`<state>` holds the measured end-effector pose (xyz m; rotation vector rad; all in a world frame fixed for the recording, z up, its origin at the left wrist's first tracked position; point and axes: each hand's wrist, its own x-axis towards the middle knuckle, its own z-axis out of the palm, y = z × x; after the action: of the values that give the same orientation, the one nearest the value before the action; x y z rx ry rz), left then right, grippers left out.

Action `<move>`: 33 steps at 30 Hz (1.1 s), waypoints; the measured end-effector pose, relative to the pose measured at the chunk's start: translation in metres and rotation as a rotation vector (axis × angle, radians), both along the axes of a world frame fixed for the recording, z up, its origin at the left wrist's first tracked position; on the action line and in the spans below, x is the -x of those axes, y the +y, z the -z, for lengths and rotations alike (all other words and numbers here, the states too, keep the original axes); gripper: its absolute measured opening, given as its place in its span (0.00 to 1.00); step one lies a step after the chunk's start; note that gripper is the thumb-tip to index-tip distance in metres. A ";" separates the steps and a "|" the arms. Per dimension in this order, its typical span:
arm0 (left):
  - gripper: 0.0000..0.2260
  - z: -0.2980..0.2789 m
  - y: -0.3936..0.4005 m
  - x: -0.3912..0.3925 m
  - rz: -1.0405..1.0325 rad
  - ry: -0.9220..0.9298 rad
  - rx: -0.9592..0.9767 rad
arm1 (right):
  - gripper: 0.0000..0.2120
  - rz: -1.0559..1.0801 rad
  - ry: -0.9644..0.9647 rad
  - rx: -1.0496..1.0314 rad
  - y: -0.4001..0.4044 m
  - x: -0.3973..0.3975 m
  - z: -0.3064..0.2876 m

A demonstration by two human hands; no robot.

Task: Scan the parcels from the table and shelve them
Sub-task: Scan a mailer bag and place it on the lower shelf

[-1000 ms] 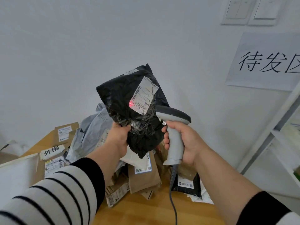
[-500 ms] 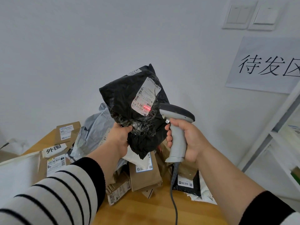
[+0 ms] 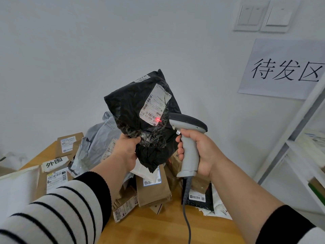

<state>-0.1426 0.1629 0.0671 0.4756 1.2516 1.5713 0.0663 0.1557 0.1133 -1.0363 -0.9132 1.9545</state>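
Parcels (image 3: 153, 189) crowd wooden table (image 3: 158, 226) by white wall (image 3: 70, 50) — hands grip black bag (image 3: 133, 110), scanner (image 3: 189, 138).

Parcel (image 3: 139, 110) held above the desk (image 3: 158, 226), left of the scanner (image 3: 189, 138); its label (image 3: 155, 103) just up-left of the right-hand fingers (image 3: 179, 150). Left-hand fingers (image 3: 135, 140) at the parcel's lower edge. Parcel pile (image 3: 151, 187) on the desk below both. Shelf (image 3: 306, 155) far right; wall sign (image 3: 284, 69) above it.
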 end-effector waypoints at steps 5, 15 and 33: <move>0.20 -0.001 0.000 -0.004 -0.013 -0.015 -0.001 | 0.09 0.004 -0.013 0.004 0.002 -0.005 -0.001; 0.20 -0.003 0.001 -0.011 -0.025 0.005 0.002 | 0.09 -0.020 -0.021 -0.003 0.011 -0.017 0.000; 0.20 0.006 -0.024 -0.031 -0.107 0.059 0.034 | 0.09 -0.083 -0.062 -0.066 0.018 -0.045 0.010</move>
<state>-0.1116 0.1385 0.0611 0.4418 1.3659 1.6325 0.1109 0.1735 0.1031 -1.0407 -1.0626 1.9553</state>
